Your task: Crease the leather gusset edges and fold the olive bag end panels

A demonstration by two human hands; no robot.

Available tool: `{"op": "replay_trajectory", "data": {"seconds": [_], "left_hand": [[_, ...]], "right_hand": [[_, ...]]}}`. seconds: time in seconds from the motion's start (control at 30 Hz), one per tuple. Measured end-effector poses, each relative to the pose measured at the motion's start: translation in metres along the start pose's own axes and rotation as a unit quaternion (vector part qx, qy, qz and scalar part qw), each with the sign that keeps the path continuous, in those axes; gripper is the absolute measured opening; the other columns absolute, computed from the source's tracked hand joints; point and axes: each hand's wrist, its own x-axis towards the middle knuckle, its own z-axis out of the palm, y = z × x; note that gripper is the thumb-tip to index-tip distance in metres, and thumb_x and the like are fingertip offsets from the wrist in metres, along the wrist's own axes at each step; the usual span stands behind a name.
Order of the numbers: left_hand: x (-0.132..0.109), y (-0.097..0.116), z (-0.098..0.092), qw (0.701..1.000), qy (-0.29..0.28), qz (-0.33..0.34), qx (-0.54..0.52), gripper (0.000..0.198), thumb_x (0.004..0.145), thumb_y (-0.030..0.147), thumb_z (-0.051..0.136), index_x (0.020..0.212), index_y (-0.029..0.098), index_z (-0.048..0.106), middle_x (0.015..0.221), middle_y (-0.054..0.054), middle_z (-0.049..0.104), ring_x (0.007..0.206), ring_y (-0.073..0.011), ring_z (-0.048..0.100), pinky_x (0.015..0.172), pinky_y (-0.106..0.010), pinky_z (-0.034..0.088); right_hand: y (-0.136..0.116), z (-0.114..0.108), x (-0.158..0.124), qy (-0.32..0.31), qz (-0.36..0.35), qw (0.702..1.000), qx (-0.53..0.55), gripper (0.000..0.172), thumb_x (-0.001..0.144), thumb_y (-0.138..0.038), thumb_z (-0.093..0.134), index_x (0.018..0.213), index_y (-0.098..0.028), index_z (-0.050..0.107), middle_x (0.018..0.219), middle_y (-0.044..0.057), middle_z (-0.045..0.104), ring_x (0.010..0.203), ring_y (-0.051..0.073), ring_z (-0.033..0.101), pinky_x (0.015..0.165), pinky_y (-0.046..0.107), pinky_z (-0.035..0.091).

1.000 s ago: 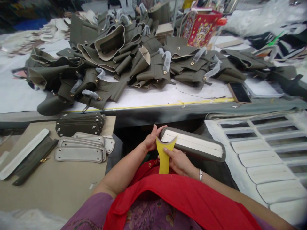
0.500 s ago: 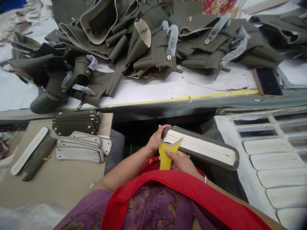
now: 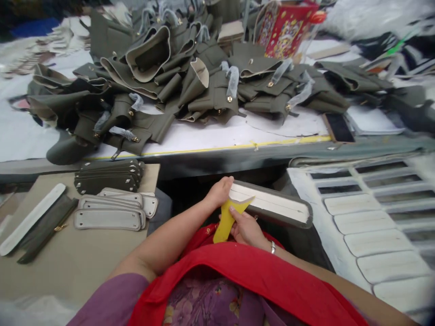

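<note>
left fingers [image 3: 228, 182] closed on end of white panel [image 3: 268, 198] | right fingers [image 3: 237, 214] pinching yellow tool [image 3: 224, 224]

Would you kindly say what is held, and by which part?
Left grip: the long white, olive-edged piece, by its left end; right grip: the flat yellow forked tool, just below its fork.

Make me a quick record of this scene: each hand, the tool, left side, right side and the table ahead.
Left hand: grips the left end of a long, round-ended olive piece with a white panel
Right hand: holds a flat yellow forked tool
Tool's forked end: overlaps the piece in view; contact unclear
Left side: tan board bearing stacked dark olive strips and round-ended grey strips
Right side: white slatted frame with round-ended white pieces
Table ahead: heaped olive bag parts, dark-screened phone
</note>
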Motion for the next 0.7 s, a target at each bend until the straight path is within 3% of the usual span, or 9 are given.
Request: {"op": "replay_trajectory", "data": {"seconds": [0.07, 0.13, 0.23, 0.33, 0.43, 0.57, 0.7], "left_hand": [[0.000, 0.007, -0.009, 0.986, -0.026, 0.006, 0.164, 0.051, 0.092, 0.054, 0.024, 0.102, 0.018, 0.059, 0.102, -0.011, 0.061, 0.091, -0.0253, 0.058, 0.083, -0.037, 0.043], [0.003, 0.015, -0.014, 0.953, -0.016, 0.042, 0.298, 0.046, 0.092, 0.051, 0.030, 0.119, 0.022, 0.052, 0.124, -0.010, 0.052, 0.101, -0.0264, 0.056, 0.088, -0.039, 0.042], [0.010, 0.021, -0.013, 0.897, -0.026, 0.143, 0.416, 0.042, 0.093, 0.043, 0.032, 0.125, 0.021, 0.048, 0.127, -0.009, 0.050, 0.106, -0.0262, 0.052, 0.090, -0.037, 0.041], [0.013, 0.025, -0.009, 0.860, -0.064, 0.192, 0.468, 0.038, 0.095, 0.039, 0.028, 0.114, 0.018, 0.054, 0.108, -0.008, 0.060, 0.100, -0.0236, 0.054, 0.087, -0.034, 0.042], [0.016, 0.029, -0.004, 0.847, -0.078, 0.189, 0.491, 0.038, 0.096, 0.040, 0.025, 0.102, 0.018, 0.056, 0.096, -0.007, 0.062, 0.092, -0.0220, 0.057, 0.081, -0.031, 0.043], [0.025, 0.038, 0.004, 0.842, -0.084, 0.167, 0.507, 0.037, 0.095, 0.042, 0.026, 0.094, 0.020, 0.055, 0.089, -0.006, 0.064, 0.088, -0.0230, 0.060, 0.073, -0.031, 0.044], [0.033, 0.049, 0.009, 0.851, -0.061, 0.115, 0.509, 0.036, 0.094, 0.044, 0.026, 0.099, 0.021, 0.053, 0.091, -0.006, 0.066, 0.087, -0.0230, 0.062, 0.070, -0.030, 0.044]], "right_hand": [[0.005, 0.009, -0.005, -0.006, 0.023, 0.999, 0.025, 0.012, 0.080, -0.022, 0.062, 0.089, -0.016, 0.055, 0.076, 0.005, 0.068, 0.069, 0.018, 0.067, 0.062, 0.031, 0.055], [0.009, 0.016, -0.003, -0.030, 0.056, 0.997, 0.048, 0.009, 0.087, -0.023, 0.053, 0.093, -0.017, 0.054, 0.074, 0.003, 0.067, 0.063, 0.017, 0.066, 0.062, 0.031, 0.055], [0.013, 0.017, 0.006, -0.041, 0.062, 0.995, 0.063, 0.013, 0.090, -0.026, 0.049, 0.100, -0.018, 0.052, 0.076, 0.001, 0.066, 0.060, 0.015, 0.065, 0.063, 0.032, 0.055], [0.015, 0.014, 0.014, -0.028, 0.062, 0.995, 0.072, 0.013, 0.090, -0.026, 0.050, 0.099, -0.017, 0.051, 0.076, 0.001, 0.066, 0.059, 0.014, 0.066, 0.065, 0.032, 0.055], [0.015, 0.010, 0.018, -0.029, 0.075, 0.993, 0.087, 0.016, 0.088, -0.026, 0.054, 0.101, -0.018, 0.049, 0.077, 0.001, 0.066, 0.061, 0.014, 0.066, 0.065, 0.032, 0.055], [0.010, 0.003, 0.025, -0.040, 0.080, 0.989, 0.115, 0.023, 0.086, -0.029, 0.059, 0.104, -0.019, 0.049, 0.079, 0.000, 0.066, 0.063, 0.015, 0.067, 0.068, 0.034, 0.055], [0.002, -0.002, 0.029, -0.047, 0.074, 0.991, 0.104, 0.024, 0.084, -0.031, 0.060, 0.102, -0.020, 0.049, 0.077, 0.000, 0.066, 0.063, 0.016, 0.067, 0.067, 0.035, 0.056]]}}
